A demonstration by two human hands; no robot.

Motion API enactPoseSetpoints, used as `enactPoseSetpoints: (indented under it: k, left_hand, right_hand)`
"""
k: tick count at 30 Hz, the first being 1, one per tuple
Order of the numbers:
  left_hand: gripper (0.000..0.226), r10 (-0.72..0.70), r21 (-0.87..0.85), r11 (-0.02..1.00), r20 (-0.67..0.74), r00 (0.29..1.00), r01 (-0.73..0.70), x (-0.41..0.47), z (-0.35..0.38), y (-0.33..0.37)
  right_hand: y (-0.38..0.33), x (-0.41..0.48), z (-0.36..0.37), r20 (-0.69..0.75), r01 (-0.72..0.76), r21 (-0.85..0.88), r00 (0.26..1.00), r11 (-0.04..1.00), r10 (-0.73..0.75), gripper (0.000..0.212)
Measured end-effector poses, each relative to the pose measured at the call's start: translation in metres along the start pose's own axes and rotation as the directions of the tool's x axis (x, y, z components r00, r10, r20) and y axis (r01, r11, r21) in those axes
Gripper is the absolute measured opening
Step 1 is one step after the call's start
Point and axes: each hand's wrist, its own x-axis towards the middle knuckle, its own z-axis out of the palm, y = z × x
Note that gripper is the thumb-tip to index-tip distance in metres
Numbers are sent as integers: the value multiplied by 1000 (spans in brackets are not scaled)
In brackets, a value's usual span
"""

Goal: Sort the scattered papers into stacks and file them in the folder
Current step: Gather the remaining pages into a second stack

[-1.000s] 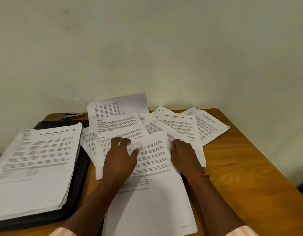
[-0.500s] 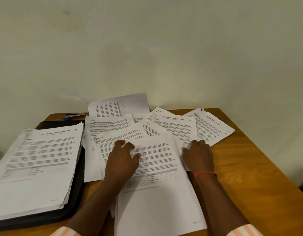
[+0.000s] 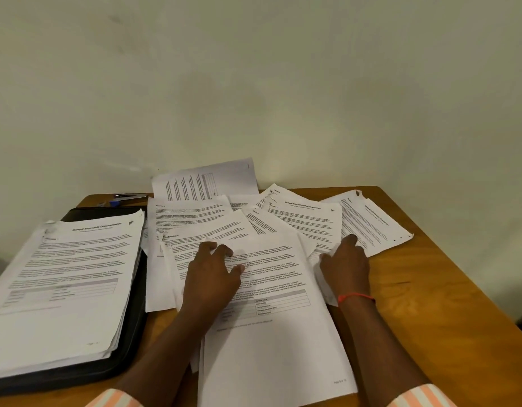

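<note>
Sorting stage, read left to right. At 9 o'clock on the worktop [image 3: 430, 289], one sorted stack [image 3: 69, 274] lies on one black folder [image 3: 133, 342]. At 11 o'clock lies what looks like one blue-ended pen [image 3: 116, 202].

From the centre to 2 o'clock spread the loose sheets [image 3: 306, 221]. At least seven show, but overlap hides the exact count. One leaning sheet [image 3: 221, 179] at 12 o'clock stands against the wall.

Two hands work the pile:
- **Left hand** [image 3: 210, 277]: grip released, fingers spread and pressing the front sheet [image 3: 277, 342] at 6 o'clock.
- **Right hand** [image 3: 346, 268]: grip also released, fingertips laid on the sheets at 2 o'clock. It wears one red wrist cord [image 3: 356, 296], and a paper edge buckles beside the palm.

The step in hand appears to be gathering the loose sheets into a second stack. It is best done with the left hand as an anchor while the right draws the outer sheets inward slowly, flat to the worktop so thin paper slides rather than creases. Edges should then be squared before the lift to the folder.
</note>
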Motion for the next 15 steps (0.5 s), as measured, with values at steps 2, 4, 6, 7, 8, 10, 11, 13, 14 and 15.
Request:
enactPoseSetpoints:
  k: [2,4,6,7,8,10,11,13,14,15]
  left_hand:
    - [38,4,-2,1000,-5,1000,-4,0,0,0]
    - [38,9,-6,1000,-2,1000,-10,0,0,0]
    - [38,12,-7,1000,-3,1000,-12,0,0,1]
    - [38,12,-8,1000,-5,1000,-12,-1,0,1]
    - [38,9,-9,1000,-4,1000,-9,-1,0,1]
    - [37,9,-14,1000,2,1000,-9,-2,-1,1]
    - [37,11,-22,1000,5,1000,-11,-2,-1,1]
    - [35,30,-31,999,-7,1000,-30,-3,-2,3]
    - [34,46,-28,999,-31,998,-47,-3,-3,4]
    - [33,70,-20,997,-65,995,-71,-3,-4,5]
  right_hand:
    - [2,1,0,21,8,85,1000,996,-9,45]
    - [3,2,-2,-11,29,133,1000,991,-27,34]
    - [5,5,-9,-160,65,99,986,993,-49,23]
    - [6,6,-14,-287,76,92,957,993,-46,19]
    - [6,9,-21,-429,83,138,903,987,-16,18]
    - [7,12,-37,-647,154,337,754,929,110,18]
    - [8,13,-44,-699,211,432,693,877,177,18]
    - [9,13,-49,-698,285,581,657,762,287,18]
    - [8,14,-47,-653,288,655,681,699,331,17]
    - [7,13,-44,-585,270,721,731,638,352,17]
